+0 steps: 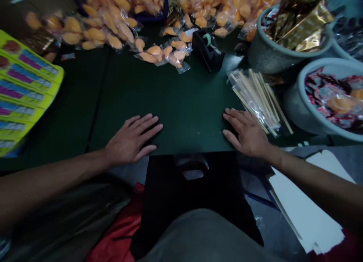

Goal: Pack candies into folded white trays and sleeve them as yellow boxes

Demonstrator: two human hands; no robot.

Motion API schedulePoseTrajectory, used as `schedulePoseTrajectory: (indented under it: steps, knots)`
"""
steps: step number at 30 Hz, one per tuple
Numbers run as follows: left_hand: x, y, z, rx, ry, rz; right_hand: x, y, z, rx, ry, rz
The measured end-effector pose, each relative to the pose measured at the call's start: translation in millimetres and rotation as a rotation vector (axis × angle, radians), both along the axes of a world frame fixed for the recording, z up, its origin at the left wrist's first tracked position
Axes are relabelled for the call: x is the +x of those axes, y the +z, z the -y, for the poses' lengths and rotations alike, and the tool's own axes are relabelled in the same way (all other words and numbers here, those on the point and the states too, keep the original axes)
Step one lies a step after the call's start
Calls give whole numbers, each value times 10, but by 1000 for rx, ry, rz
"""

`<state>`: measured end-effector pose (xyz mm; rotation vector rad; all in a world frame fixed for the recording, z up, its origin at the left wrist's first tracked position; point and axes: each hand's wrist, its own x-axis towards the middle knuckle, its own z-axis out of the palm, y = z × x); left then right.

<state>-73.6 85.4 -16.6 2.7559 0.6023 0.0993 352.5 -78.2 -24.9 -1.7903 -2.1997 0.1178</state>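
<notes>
A: ok so where are the hands at here?

B: both flat on the dark green table [181, 99], near its front edge. left hand [132, 139] is palm down with fingers fanned out, nothing in it. right hand [246, 133] is the same deal: palm down, thumb out to the side, gripping nothing.

A: anything close to them?

B: yeah, the thin sticks [259, 101] in clear plastic, lying on the table right by the right hand. it's pretty dim, so I can't tell if the hand actually touches the plastic or just sits beside it.

A: and further out?

B: tape dispenser [208, 52] beyond the sticks, a bit to the left, with a line of bagged orange pieces [161, 53] just left of that. way more of those are heaped along the back. on the right there's a bucket [265, 53] with gold packets [303, 27] poking out, and a nearer tub [295, 99] of small red packets [320, 110].

A: what's the bright thing on the left?

B: a yellow printed sheet [28, 91], well apart from the left hand. oh, and white card [309, 205] lies below table level, under the right arm.
</notes>
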Motion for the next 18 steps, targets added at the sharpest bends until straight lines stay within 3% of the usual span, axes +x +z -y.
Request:
schedulePoseTrajectory:
  steps: [8,14,16,18]
  knots:
    - [44,111,222,209,138,-38,-61,6,58,69,-14,-31]
    - [-1,84,178,230,197,13,-198,34,41,98,-89,-19]
    - [-29,137,252,161,241,11,-238,-28,102,160,-78,-25]
    - [-38,209,401,189,260,-21,-261,-206,147,280,-91,-40]
